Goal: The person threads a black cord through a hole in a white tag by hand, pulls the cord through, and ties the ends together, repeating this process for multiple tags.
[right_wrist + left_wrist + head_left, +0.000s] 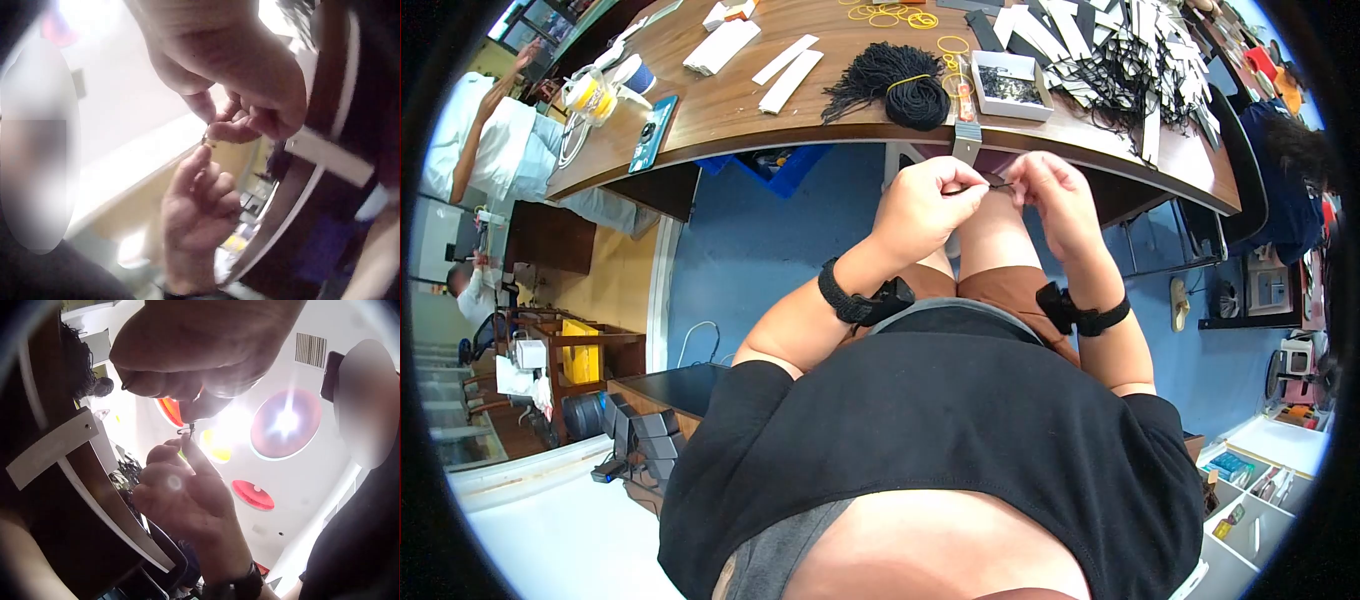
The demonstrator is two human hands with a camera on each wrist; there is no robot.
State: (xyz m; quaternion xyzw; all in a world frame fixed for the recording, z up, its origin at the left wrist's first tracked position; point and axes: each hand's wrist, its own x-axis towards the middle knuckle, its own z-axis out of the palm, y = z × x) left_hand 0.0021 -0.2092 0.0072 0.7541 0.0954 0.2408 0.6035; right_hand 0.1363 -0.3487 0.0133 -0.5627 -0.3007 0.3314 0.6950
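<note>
My left hand (925, 207) and right hand (1055, 200) are close together over the lap, just in front of the table edge. Between their fingertips runs a short thin black cord (1001, 186), pinched at both sides. In the left wrist view the cord (185, 430) forms a small loop between the two thumbs and fingers. Seen from the right wrist, the left hand (200, 212) reaches up from below to meet the right hand (231, 69) at the fingertips. A grey strip with a small hole (50, 450) juts out over the table edge beside the hands.
On the brown table (800, 125) lie a bundle of black cords (910, 90), yellow rubber bands (885, 14), a white box (1008, 106), and a pile of tags with black strings (1135, 70). White strips (790, 82) and a teal phone (653, 133) lie further left.
</note>
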